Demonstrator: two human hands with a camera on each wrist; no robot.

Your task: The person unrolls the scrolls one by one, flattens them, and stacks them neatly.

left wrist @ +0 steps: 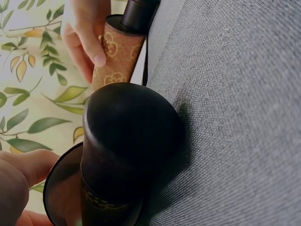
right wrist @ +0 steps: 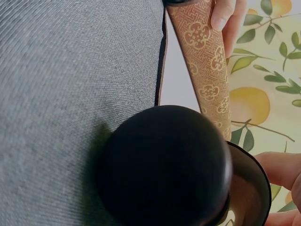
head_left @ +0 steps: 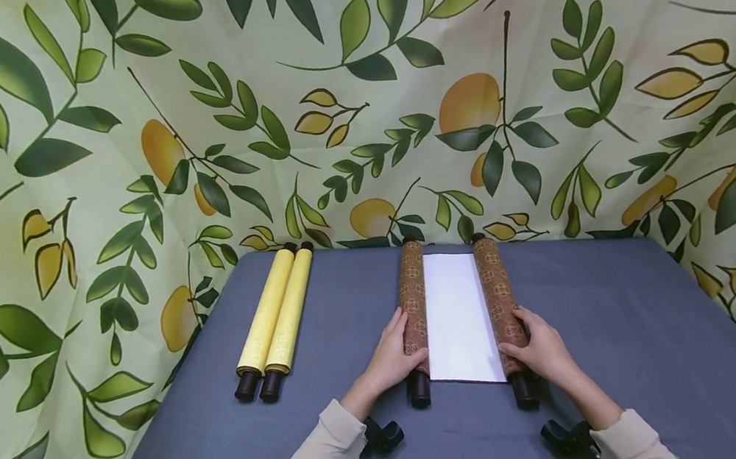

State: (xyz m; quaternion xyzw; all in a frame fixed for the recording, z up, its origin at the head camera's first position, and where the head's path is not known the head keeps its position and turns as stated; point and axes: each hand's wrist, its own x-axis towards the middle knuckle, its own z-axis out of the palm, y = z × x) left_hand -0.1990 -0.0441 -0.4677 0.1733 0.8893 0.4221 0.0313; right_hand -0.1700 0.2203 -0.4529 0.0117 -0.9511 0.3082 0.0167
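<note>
A brown scroll with gold flower patterns lies partly unrolled, its white sheet (head_left: 459, 317) showing between a left roll (head_left: 412, 284) and a right roll (head_left: 494, 276). My left hand (head_left: 388, 353) grips the left roll near its lower end, thumb on top and fingers along the outer side. On the right roll, my right hand (head_left: 543, 346) has a similar grip. Dark rod ends stick out below both rolls; a black knob (left wrist: 129, 122) fills the middle of the left wrist view, and another knob (right wrist: 162, 162) looms in the right wrist view.
Two yellow scrolls (head_left: 268, 313) with dark rod ends lie rolled up side by side at the left. Everything rests on a blue-grey cloth-covered table (head_left: 182, 439). A leaf-and-fruit patterned curtain (head_left: 346, 135) hangs behind and at both sides.
</note>
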